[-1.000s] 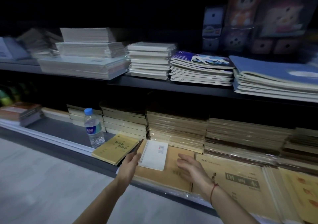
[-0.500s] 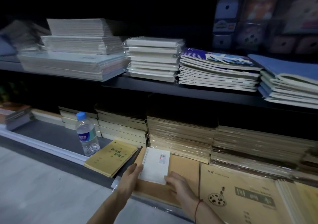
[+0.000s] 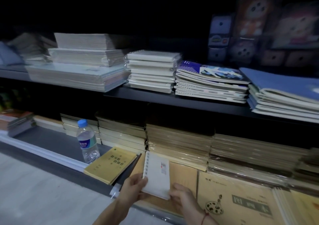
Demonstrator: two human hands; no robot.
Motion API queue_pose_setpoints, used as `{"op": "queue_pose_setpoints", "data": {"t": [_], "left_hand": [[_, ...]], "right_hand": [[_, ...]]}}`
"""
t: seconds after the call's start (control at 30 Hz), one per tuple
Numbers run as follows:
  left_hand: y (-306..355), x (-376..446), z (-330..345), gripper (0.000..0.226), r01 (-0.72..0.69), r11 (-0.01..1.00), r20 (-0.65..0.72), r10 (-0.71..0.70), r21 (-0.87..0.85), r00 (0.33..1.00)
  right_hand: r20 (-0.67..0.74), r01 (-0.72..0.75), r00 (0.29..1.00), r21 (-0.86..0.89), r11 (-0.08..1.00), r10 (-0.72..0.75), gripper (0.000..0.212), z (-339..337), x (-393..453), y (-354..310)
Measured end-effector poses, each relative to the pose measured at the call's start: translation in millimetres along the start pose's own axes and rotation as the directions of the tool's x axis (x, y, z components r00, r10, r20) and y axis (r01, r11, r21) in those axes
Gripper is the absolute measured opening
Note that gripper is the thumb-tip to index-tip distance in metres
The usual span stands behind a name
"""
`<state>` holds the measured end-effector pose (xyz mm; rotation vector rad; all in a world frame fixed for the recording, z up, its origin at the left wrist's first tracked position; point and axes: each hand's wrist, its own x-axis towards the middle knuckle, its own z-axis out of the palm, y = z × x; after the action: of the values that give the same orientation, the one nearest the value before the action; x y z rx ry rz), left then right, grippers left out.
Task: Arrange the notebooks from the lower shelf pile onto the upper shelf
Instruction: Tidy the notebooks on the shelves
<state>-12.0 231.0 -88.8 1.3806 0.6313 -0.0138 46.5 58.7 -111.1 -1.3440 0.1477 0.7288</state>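
Note:
A small white spiral notebook (image 3: 158, 174) is held just above the brown notebooks (image 3: 183, 174) at the front of the lower shelf. My left hand (image 3: 133, 187) grips its lower left corner by the spiral edge. My right hand (image 3: 183, 198) pinches its lower right corner. On the upper shelf (image 3: 155, 97) a wrapped stack of white notebooks (image 3: 151, 71) stands in the middle, between wider wrapped stacks and blue-covered notebooks (image 3: 212, 81).
A water bottle (image 3: 87, 141) stands on the lower shelf to the left, beside a yellow booklet (image 3: 111, 164). Tall piles of tan notebooks (image 3: 177, 143) fill the back of the lower shelf. Large sketch pads (image 3: 241, 200) lie at the right front. Packaged goods (image 3: 250, 22) hang above.
My right hand moved from the brown notebook onto the white notebook's lower right corner. Both hands have lifted its near end slightly. The camera moved closer.

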Motion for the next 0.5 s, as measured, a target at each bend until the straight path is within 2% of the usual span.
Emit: {"op": "queue_pose_setpoints", "data": {"t": [0.07, 0.17, 0.27, 0.33, 0.43, 0.5], "left_hand": [[5.3, -8.9, -1.6, 0.021, -0.013, 1.0, 0.028, 0.014, -0.028, 0.999], [15.5, -24.6, -0.9, 0.025, -0.023, 0.995, 0.082, 0.031, -0.098, 0.996], [25.1, -42.7, 5.6, 0.027, -0.05, 0.985, 0.138, 0.074, -0.168, 0.988], [34.8, -55.9, 8.4, 0.026, -0.08, 0.975, 0.147, 0.111, -0.207, 0.983], [47.2, -66.8, 8.4, 0.045, -0.089, 0.97, 0.147, 0.124, -0.227, 0.981], [57.4, -77.9, 9.2, 0.045, -0.119, 0.973, 0.159, 0.151, -0.198, 0.976]], "right_hand": [[0.008, 0.082, 0.997, -0.031, 0.996, -0.082, 0.078, -5.7, -6.2, -5.6], [0.065, 0.167, 0.985, -0.076, 0.983, -0.163, 0.046, -9.3, -24.8, -25.3], [0.117, 0.231, 0.968, -0.087, 0.969, -0.221, 0.041, -7.6, -41.9, -41.4], [0.121, 0.257, 0.962, -0.091, 0.962, -0.245, 0.027, -7.9, -54.8, -52.2], [0.14, 0.266, 0.958, -0.102, 0.959, -0.251, 0.026, -8.8, -70.7, -66.0], [0.152, 0.292, 0.95, -0.123, 0.949, -0.273, 0.025, -7.6, -87.0, -77.2]]}}
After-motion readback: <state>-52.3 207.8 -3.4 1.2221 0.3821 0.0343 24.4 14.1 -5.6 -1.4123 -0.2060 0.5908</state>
